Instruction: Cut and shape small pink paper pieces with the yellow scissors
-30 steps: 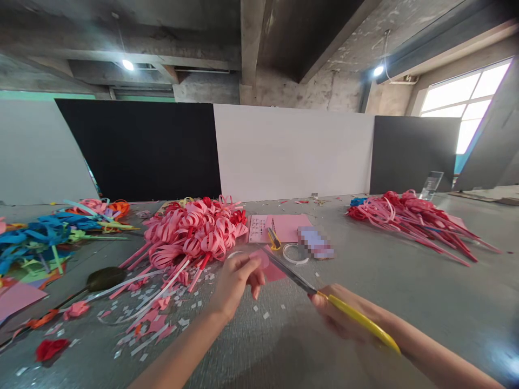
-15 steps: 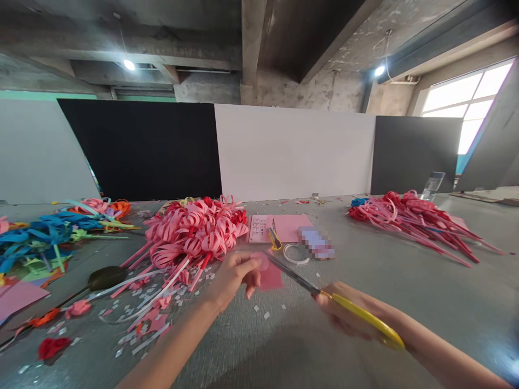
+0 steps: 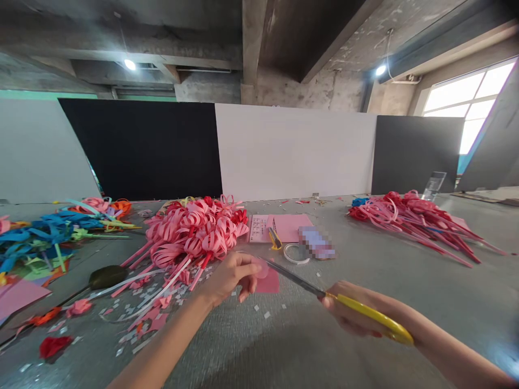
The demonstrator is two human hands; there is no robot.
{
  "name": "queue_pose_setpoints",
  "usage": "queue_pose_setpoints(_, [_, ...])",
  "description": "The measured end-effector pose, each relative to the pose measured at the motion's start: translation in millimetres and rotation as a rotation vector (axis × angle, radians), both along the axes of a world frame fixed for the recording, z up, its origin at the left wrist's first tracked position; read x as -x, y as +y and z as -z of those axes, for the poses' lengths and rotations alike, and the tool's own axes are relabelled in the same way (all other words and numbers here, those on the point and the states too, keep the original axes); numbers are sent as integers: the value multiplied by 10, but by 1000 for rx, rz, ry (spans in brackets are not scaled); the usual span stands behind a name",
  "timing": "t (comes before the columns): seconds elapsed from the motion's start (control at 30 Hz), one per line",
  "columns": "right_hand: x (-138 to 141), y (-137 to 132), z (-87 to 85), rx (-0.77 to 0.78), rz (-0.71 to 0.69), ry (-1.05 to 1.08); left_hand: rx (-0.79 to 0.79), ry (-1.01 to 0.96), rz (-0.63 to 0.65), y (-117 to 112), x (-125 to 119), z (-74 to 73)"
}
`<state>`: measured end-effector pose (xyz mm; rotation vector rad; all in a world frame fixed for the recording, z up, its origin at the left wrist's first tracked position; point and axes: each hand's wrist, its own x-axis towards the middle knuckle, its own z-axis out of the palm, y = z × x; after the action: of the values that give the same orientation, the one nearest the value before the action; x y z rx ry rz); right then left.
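My left hand pinches a small pink piece of paper with a rounded edge between thumb and fingers. Just below it shows a darker pink square piece; whether it hangs from the same hold or lies on the table I cannot tell. In my right hand is a pair of scissors with yellow handles. Their blades point up and left, the tips close beside the pink paper. The fingers of my right hand wrap round the handles and are partly hidden.
Pink looped paper flowers pile up at the left, blue paper strips farther left. Ahead lie a pink paper sheet, a yellow-handled cutter, a white tape ring and a phone. Pink strips lie right.
My left hand and the pink paper have shifted slightly left. My right hand has moved a little right with the scissors, whose tips now sit near the paper's right edge.
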<state>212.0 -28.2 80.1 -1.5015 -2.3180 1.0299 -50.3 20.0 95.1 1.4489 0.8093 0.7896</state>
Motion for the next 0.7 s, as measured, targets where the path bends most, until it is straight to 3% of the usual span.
queue_pose_setpoints(0.3, [-11,18,-12,66,19,-60,20,60,61,10,41,-29])
queue_pose_setpoints(0.6, [-47,33,-23,161,54,-69,36,115,104,67,94,37])
queue_pose_setpoints(0.7, [-61,72,-29,126,56,33,47,98,107,78,52,137])
